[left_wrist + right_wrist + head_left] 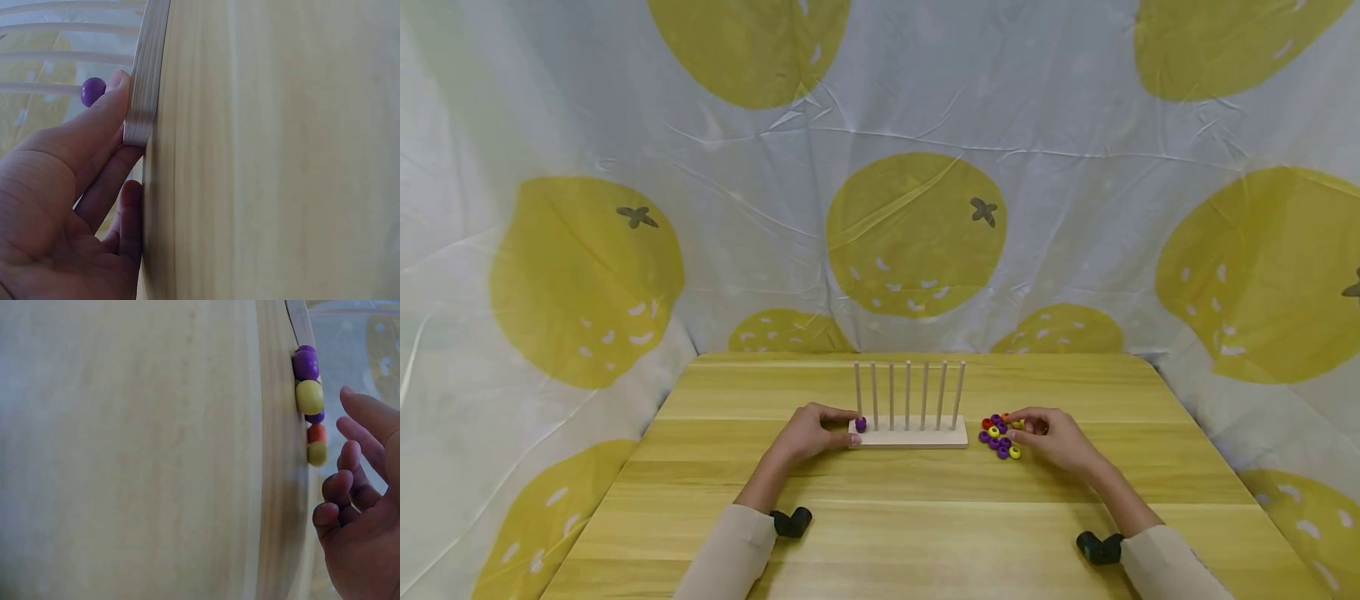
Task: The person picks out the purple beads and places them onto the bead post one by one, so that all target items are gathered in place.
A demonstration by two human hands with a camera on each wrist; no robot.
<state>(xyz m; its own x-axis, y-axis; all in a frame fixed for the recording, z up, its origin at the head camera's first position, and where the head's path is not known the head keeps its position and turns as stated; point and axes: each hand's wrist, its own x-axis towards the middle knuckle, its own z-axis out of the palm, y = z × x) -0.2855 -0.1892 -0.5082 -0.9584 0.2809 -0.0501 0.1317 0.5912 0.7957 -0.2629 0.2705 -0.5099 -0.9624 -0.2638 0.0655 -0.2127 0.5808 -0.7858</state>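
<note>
A light wooden peg stand (pixel 910 437) carries a row of several upright pegs. One purple bead (pixel 861 425) sits at the bottom of its leftmost peg. My left hand (pixel 807 432) grips the left end of the base, with the thumb on its front top edge in the left wrist view. To the right of the stand lies a loose cluster of purple, yellow, red and orange beads. My right hand (pixel 1055 438) is over the right side of this cluster, thumb and index finger apart around a yellow bead (pixel 310 397), holding nothing.
The wooden table (pixel 925 542) reaches back to a hanging cloth (pixel 760 225) printed with yellow fruit. A dark wrist camera (pixel 792 522) is worn on the left wrist, another dark camera (pixel 1099 548) on the right.
</note>
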